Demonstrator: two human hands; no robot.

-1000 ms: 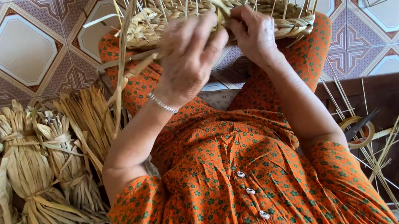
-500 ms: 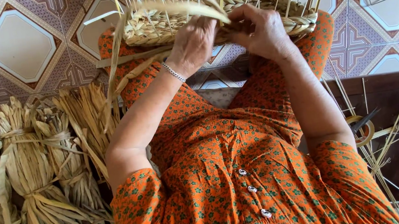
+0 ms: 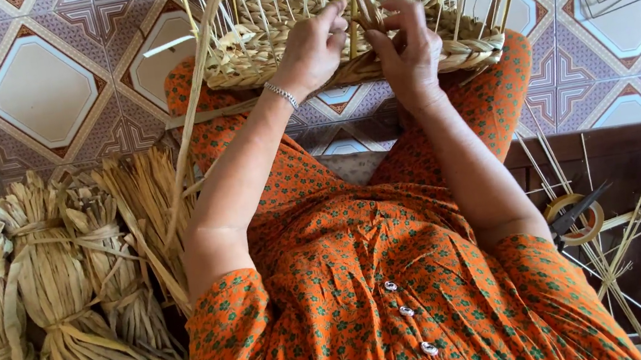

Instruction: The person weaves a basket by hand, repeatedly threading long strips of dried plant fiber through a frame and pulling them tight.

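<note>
I am holding the half-woven basket [image 3: 348, 11] on my knees, my left hand [image 3: 311, 45] and right hand [image 3: 406, 49] close together, both pinching one straw strand [image 3: 355, 14] at its rim. I am keeping the strand taut and pressing each turn snug against the braid below.

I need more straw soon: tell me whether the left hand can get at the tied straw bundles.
Probably yes. The left hand is on the woven basket now, but the straw bundles lie uncovered on the floor at the person's left side, with nothing between.
</note>
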